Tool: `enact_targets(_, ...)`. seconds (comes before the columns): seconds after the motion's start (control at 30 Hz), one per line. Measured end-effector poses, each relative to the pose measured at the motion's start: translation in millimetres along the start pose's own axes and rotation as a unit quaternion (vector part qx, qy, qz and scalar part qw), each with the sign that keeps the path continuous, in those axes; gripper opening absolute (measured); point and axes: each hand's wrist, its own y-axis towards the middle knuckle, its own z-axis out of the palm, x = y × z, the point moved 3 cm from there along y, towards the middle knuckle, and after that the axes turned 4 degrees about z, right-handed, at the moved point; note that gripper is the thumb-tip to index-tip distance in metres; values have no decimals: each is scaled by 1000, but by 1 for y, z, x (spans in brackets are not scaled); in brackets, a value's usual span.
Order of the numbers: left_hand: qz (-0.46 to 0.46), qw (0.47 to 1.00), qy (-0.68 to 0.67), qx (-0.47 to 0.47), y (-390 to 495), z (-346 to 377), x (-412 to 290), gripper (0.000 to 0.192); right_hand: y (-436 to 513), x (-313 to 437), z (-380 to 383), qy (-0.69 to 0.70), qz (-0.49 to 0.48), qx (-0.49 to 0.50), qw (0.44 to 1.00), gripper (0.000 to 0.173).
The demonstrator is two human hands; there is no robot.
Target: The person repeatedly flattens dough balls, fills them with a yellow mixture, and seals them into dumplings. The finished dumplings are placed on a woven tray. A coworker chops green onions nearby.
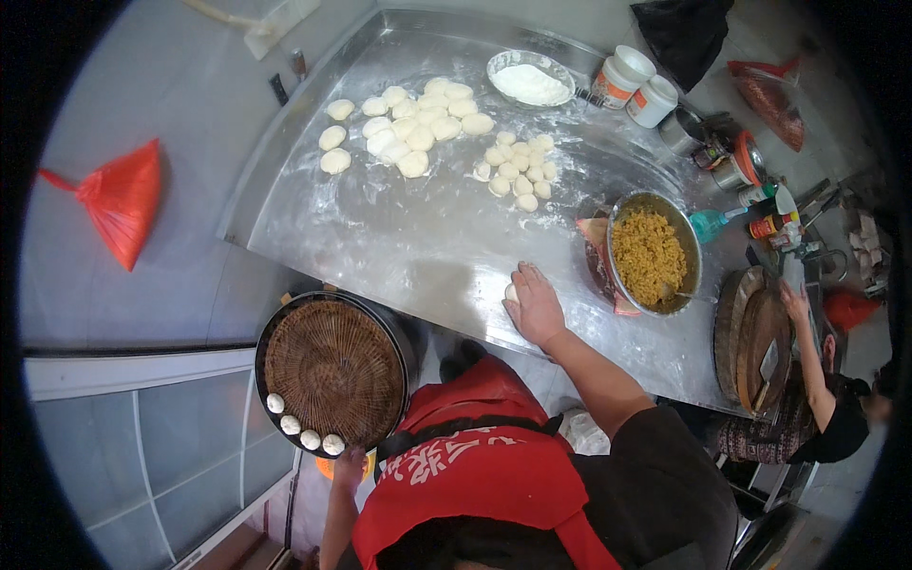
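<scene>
On the stainless steel worktable (370,235), my right hand (531,299) rests over a small ball of dough (511,293), mostly covered by the fingers. My left hand (349,467) is at the near rim of a round steamer (335,370) lined with a woven mat; its fingers are partly hidden. Several filled buns (333,444) sit along the steamer's near left edge, one close to that hand. Flattened dough rounds (419,137) lie at the back of the table, with smaller dough pieces (522,165) to their right. A metal bowl of yellowish filling (650,256) stands right of my right hand.
A bowl of flour (529,84) and white tubs (652,101) stand at the back. Round wooden chopping boards (766,342) with a cleaver (769,360) are at the right, where another person (819,406) works. A red plastic bag (125,203) hangs at the left.
</scene>
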Motion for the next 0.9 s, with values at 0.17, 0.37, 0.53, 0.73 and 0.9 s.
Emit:
enact_targets(0.17,-10,999,54,-3,-10,-4,-4,24,5,5,-3,-49,74,-24,996,64)
enact_targets(0.37,-67,997,-22,-14,-9,-20,41,29,51,1,9,-74,264,-26,961,75)
enact_targets(0.53,-40,994,-100,-24,-5,-23,54,35,68,25,24,-131,214,-23,968,76)
enact_targets(0.73,42,998,23,-27,-8,-15,25,37,37,21,10,-67,162,-41,984,69)
enact_targets(0.9,80,990,-111,-33,-11,8,-51,38,10,-30,-2,37,170,-173,969,34)
